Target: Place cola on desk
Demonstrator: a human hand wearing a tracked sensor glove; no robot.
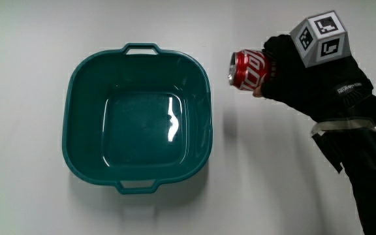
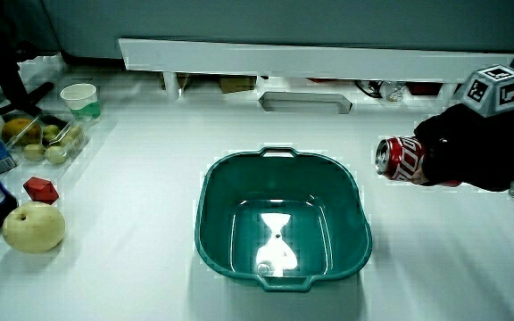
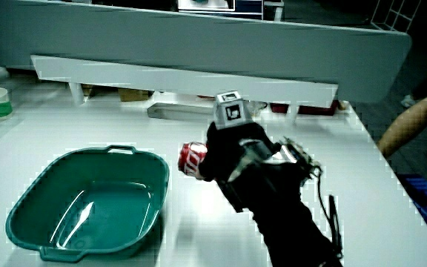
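The hand [image 1: 286, 68] is shut on a red cola can [image 1: 247, 68], which lies on its side in the grasp with its silver end toward the teal basin [image 1: 77, 111]. The can [image 2: 402, 160] hangs over bare table beside the basin [image 2: 212, 196], not over it. In both side views the can [image 3: 193, 159] looks held above the tabletop; whether it touches the surface I cannot tell. A patterned cube [image 1: 320, 38] rides on the back of the glove. The basin [image 3: 28, 208] holds nothing.
At the table's edge beside the basin lie a pale round fruit [image 2: 33, 226], a small red object [image 2: 40, 189], a tray of fruit [image 2: 47, 141] and a paper cup [image 2: 80, 98]. A low white partition [image 2: 310, 61] runs along the table's end, with a grey tray [image 2: 305, 102] under it.
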